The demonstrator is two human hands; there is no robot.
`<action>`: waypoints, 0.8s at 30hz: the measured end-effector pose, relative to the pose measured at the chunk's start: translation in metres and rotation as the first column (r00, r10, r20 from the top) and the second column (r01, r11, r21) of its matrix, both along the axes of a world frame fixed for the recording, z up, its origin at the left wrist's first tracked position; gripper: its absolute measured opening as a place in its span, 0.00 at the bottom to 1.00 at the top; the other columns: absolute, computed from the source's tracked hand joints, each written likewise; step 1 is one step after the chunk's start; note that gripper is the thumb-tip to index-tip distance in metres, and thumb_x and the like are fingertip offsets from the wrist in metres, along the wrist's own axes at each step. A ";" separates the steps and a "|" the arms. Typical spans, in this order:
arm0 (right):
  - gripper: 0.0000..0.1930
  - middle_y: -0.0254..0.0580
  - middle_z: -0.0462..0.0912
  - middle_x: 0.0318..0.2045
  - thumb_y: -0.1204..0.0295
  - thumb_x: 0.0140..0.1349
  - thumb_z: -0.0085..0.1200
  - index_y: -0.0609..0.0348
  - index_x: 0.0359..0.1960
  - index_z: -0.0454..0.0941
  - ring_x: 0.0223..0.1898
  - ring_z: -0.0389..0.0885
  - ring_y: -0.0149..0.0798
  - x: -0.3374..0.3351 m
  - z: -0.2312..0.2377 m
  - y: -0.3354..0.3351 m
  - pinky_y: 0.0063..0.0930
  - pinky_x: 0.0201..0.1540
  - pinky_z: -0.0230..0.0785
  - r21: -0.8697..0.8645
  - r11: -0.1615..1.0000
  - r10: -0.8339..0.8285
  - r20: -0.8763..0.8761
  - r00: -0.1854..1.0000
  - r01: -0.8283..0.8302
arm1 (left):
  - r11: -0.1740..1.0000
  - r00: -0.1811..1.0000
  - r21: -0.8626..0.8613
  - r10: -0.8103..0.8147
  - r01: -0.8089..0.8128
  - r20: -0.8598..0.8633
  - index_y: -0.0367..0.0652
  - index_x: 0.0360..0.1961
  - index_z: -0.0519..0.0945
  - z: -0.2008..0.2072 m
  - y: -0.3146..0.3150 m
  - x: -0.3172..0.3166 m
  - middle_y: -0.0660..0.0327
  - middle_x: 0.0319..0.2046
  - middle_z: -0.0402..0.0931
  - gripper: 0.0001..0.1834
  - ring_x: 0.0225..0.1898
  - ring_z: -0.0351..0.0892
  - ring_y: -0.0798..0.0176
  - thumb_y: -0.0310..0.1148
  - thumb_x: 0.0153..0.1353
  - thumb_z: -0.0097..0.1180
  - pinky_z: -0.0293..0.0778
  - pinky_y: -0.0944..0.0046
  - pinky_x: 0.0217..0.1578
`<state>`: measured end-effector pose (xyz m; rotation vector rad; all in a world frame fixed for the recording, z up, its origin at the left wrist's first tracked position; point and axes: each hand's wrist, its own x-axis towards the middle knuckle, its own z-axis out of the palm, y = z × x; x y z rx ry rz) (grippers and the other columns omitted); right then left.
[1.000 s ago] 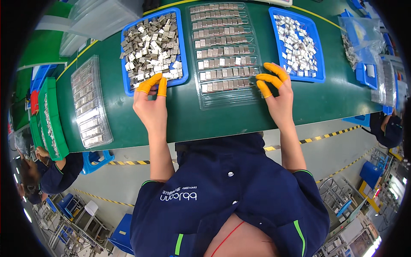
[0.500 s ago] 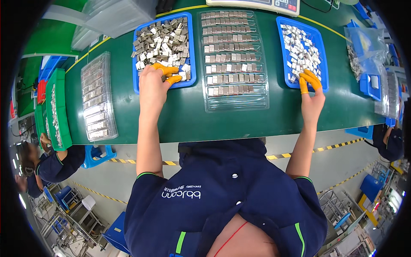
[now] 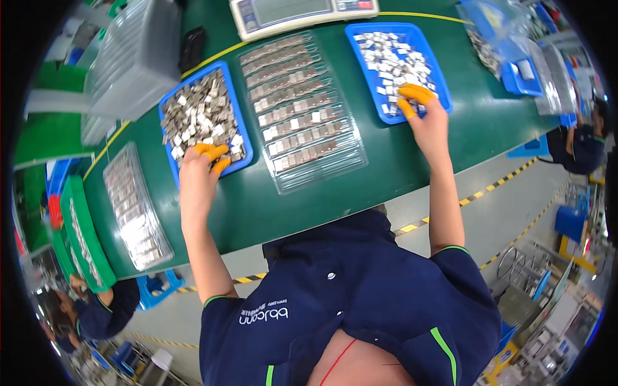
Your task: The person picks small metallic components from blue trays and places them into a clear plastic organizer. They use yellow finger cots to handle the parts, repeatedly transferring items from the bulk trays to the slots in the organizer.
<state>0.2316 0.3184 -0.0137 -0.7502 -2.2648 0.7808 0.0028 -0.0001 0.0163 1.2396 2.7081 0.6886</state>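
Observation:
My left hand (image 3: 198, 183), with orange finger cots on its thumb and fingers, reaches over the near edge of a blue tray (image 3: 247, 149) heaped with small metal connector shells (image 3: 201, 116). Its thumb and fingertips are a little apart among the shells, and I see nothing between them. On the right, my right hand (image 3: 430, 122), also in orange finger cots, dips into a second blue tray (image 3: 440, 83) of small white connector pieces (image 3: 393, 61). Thumb and fingers there are parted over the pieces. Between the hands lies a transparent blister tray (image 3: 322, 172) with several rows of metal-shelled connectors (image 3: 302, 138).
A scale (image 3: 290, 13) stands at the back. Stacked transparent trays (image 3: 135, 64) rise at the far left, near another filled blister tray (image 3: 138, 212) and a green bin (image 3: 84, 238). A small blue box (image 3: 521, 78) and plastic bags sit at right. Co-workers are at both sides.
My view has turned, so the table and trays appear tilted and shifted left. Both hands stay over the same trays, fingers among the pieces.

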 end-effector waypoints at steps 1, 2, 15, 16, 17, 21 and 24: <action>0.13 0.46 0.80 0.37 0.75 0.48 0.61 0.59 0.39 0.79 0.40 0.77 0.46 -0.005 -0.003 0.002 0.31 0.45 0.68 -0.028 0.999 -0.016 0.071 0.997 0.018 | 1.000 1.000 -0.005 0.007 -0.007 -0.001 0.35 0.34 0.81 0.001 0.000 0.000 0.49 0.32 0.76 0.12 0.35 0.74 0.48 0.22 0.43 0.61 0.70 0.56 0.36; 0.13 0.45 0.79 0.37 0.75 0.48 0.61 0.59 0.39 0.80 0.40 0.76 0.46 -0.009 -0.002 0.004 0.31 0.45 0.68 0.023 1.000 -0.022 0.093 0.995 0.020 | 1.000 1.000 -0.010 0.016 -0.016 -0.001 0.35 0.33 0.81 0.001 0.001 -0.001 0.49 0.32 0.76 0.12 0.34 0.75 0.48 0.22 0.43 0.61 0.71 0.56 0.36; 0.09 0.46 0.77 0.27 0.75 0.45 0.62 0.60 0.31 0.81 0.29 0.76 0.44 -0.039 0.008 0.008 0.31 0.35 0.69 0.052 0.998 0.002 0.325 0.946 -0.020 | 0.572 0.711 0.606 -0.055 -0.553 0.701 0.28 0.44 0.76 0.004 0.013 0.013 0.53 0.41 0.78 0.16 0.43 0.77 0.62 0.17 0.51 0.58 0.72 0.67 0.47; 0.10 0.44 0.77 0.26 0.75 0.46 0.62 0.59 0.32 0.81 0.27 0.76 0.40 -0.038 0.009 0.005 0.29 0.32 0.68 0.030 0.999 -0.037 0.293 0.955 0.030 | 0.552 0.699 0.619 -0.088 -0.559 0.710 0.28 0.44 0.76 0.005 0.015 0.017 0.53 0.41 0.78 0.16 0.43 0.77 0.61 0.17 0.51 0.58 0.72 0.67 0.47; 0.11 0.43 0.78 0.26 0.74 0.46 0.63 0.58 0.34 0.80 0.28 0.76 0.39 -0.040 0.008 0.005 0.29 0.32 0.68 0.029 0.997 -0.070 0.242 0.968 0.065 | 0.532 0.687 0.631 -0.122 -0.564 0.716 0.28 0.44 0.76 0.005 0.015 0.021 0.53 0.41 0.78 0.16 0.43 0.77 0.61 0.17 0.52 0.58 0.72 0.67 0.48; 0.14 0.39 0.79 0.28 0.73 0.48 0.63 0.56 0.38 0.80 0.29 0.76 0.35 -0.037 0.001 0.009 0.27 0.33 0.67 0.046 0.983 -0.177 -0.007 0.984 0.177 | 0.516 0.577 0.586 -0.200 -0.624 0.791 0.30 0.45 0.75 0.005 0.021 0.032 0.51 0.41 0.78 0.15 0.43 0.79 0.58 0.20 0.55 0.55 0.75 0.65 0.45; 0.15 0.39 0.80 0.29 0.74 0.48 0.63 0.58 0.40 0.79 0.30 0.77 0.34 -0.039 0.013 0.000 0.27 0.35 0.68 0.071 0.989 -0.124 -0.067 0.990 0.129 | 0.502 0.432 0.517 -0.285 -0.693 0.856 0.31 0.46 0.73 0.007 0.028 0.039 0.47 0.40 0.77 0.13 0.42 0.80 0.54 0.24 0.59 0.51 0.78 0.62 0.42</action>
